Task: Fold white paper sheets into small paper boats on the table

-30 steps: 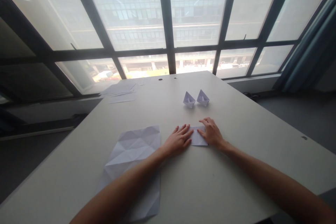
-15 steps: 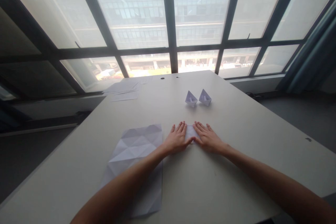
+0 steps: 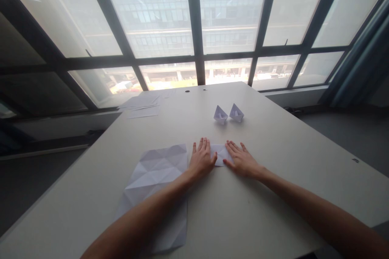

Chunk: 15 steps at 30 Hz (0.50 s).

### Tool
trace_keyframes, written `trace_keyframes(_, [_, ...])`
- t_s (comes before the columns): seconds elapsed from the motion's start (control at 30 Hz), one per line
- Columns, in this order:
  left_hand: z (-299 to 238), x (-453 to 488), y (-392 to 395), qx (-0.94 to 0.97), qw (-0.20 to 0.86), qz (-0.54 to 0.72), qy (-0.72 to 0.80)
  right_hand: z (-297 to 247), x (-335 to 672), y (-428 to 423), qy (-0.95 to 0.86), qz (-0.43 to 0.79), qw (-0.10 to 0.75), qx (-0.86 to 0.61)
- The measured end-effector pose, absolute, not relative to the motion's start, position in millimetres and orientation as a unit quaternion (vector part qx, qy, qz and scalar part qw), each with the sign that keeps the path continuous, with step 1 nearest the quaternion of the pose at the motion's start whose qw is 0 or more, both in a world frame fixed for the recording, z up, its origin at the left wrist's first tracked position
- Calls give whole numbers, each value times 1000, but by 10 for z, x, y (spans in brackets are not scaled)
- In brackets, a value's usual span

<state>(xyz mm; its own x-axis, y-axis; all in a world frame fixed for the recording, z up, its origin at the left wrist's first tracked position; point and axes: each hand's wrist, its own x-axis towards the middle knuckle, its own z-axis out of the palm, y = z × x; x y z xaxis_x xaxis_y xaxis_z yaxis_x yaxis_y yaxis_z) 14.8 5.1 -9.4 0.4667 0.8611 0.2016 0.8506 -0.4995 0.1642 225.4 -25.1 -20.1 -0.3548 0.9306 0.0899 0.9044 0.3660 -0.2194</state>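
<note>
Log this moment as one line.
left hand: open, at left of folded paper | right hand: open, at its right | creased sheet: further left | two boats: beyond hands

Folded paper (image 3: 221, 155) between left hand (image 3: 201, 159) and right hand (image 3: 242, 162): white. Sheet (image 3: 158, 166) beside left hand: white, crease-crossed. Paper boats (image 3: 220, 117) beyond right hand: lilac-white. Curtain (image 3: 354, 62) farther right: blue, perhaps greyish.

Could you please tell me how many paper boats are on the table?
2: the left paper boat and the right paper boat, side by side beyond the right hand; none looks hidden.
</note>
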Motion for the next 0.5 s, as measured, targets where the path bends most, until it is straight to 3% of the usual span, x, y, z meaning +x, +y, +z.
trace_keyframes(0.17, [-66, 168, 6, 923, 49, 104, 367, -196, 2238, -244, -825, 76, 104, -551])
trace_keyframes(0.5, [-75, 164, 17, 919, 68, 82, 380, -258, 2525, -128, -801, 101, 83, -584])
